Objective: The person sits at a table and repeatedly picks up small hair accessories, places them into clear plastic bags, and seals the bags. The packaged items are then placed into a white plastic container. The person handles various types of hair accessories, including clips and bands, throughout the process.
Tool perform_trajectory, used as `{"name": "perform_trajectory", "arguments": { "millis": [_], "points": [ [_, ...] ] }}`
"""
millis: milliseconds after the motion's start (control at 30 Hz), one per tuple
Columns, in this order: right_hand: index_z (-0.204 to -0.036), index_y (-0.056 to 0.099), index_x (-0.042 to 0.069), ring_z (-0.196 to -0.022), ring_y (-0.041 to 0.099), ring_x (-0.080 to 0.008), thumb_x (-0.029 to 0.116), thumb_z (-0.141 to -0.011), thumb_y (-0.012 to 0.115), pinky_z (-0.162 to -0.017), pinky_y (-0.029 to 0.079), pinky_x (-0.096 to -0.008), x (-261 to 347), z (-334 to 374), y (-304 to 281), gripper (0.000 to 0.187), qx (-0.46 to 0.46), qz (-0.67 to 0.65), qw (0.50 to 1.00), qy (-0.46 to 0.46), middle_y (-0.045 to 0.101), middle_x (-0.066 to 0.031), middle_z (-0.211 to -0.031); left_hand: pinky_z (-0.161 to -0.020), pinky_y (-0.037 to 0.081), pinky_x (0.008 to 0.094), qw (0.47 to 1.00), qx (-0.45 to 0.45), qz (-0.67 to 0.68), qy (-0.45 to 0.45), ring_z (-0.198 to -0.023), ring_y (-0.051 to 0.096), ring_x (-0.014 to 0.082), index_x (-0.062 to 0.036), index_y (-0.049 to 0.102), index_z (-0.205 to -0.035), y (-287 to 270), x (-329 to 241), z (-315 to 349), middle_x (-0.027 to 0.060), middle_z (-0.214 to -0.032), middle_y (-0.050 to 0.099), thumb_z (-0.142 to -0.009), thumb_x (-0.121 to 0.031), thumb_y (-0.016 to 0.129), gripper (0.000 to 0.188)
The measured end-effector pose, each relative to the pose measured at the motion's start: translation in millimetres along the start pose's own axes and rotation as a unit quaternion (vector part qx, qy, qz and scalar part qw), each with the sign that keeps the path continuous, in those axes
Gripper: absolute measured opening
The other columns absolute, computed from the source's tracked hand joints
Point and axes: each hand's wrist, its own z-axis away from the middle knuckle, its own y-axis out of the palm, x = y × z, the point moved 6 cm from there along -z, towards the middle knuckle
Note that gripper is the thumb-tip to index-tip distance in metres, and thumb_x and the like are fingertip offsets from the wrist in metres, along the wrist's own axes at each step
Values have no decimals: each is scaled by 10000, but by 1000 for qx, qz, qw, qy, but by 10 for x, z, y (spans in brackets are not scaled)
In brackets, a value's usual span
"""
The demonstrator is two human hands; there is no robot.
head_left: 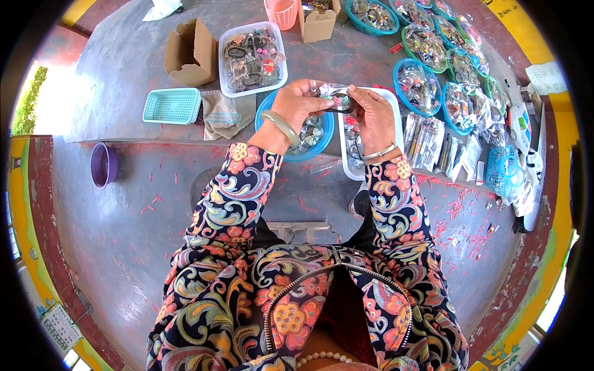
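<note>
The left hand (296,106) and right hand (375,117) are held close together over the near edge of the worktop (124,74), and a small clear packet (338,99) is pinched between the thumbs and fingers of both. A dark band (344,110) shows at the packet's lower side; whether it lies inside or outside the plastic cannot be told, as much of it is covered by the fingers. The packet appears to be very light, with a thin, slick film that may crinkle and slip, while the pieces within are probably firmer. It is best gripped by opposite edges, so that nothing is bent or torn.

Below the left wrist, a blue basin (311,153) of small pale pieces is seen; below the right, a white tray (397,111) with dark bands. Both are partly hidden by the hands and forearms, and low reaches are hemmed in by their rims. To the left, a grey cloth (223,117), a turquoise basket (172,120), a cardboard box (185,74) and a filled tray (222,68) are set. To the right, flat packets (424,142) are laid beside crowded round baskets (396,80).
</note>
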Motion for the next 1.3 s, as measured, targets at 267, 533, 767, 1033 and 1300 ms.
{"name": "perform_trajectory", "arguments": {
  "millis": [267, 533, 767, 1033, 1300],
  "points": [
    [-770, 628, -10, -522, 418, -29, 115, -758, 669, -482, 305, -173, 22, -12, -4, 132, -15, 34, 998, -42, 561, 20, -636, -704, 474, 237, 999, 7, 33, -7, -824, 608, 147, 10, 525, -1011, -15, 40, -21, 75, -892, 618, -762, -10, 616, 265],
    [-773, 635, -21, -534, 439, -42, 105, -751, 674, -491, 322, -179, 42, 6, 21, 134, -14, 56, 997, -56, 571, 7, -633, -682, 511, 294, 992, -17, 115, -40, -801, 620, 186, -15, 555, -951, -42, 99, -44, 81, -840, 617, -789, -46, 600, 171],
    [-779, 634, -35, -534, 475, -63, 102, -748, 677, -503, 364, -185, 47, 46, 121, 147, -10, 84, 994, -64, 582, -19, -626, -634, 512, 299, 983, -47, 174, -23, -727, 599, 180, -13, 552, -916, -126, 88, -55, 97, -832, 607, -780, -7, 588, 140],
    [-756, 631, -26, -528, 484, -74, 133, -745, 684, -508, 374, -190, 14, 47, 135, 168, -1, 86, 994, -68, 579, -16, -620, -648, 509, 319, 972, -73, 221, -26, -715, 573, 182, -6, 542, -913, -162, 80, -47, 117, -839, 604, -776, 14, 579, 144],
    [-853, 613, 68, -635, 507, -53, 187, -744, 687, -591, 359, -200, -133, 27, 171, 178, 89, 55, 992, 73, 606, 17, -700, -703, 477, 268, 991, -43, 125, 2, -758, 577, 149, -7, 559, -922, -145, 39, -32, 96, -910, 619, -793, -41, 586, 136]
  ]
}}
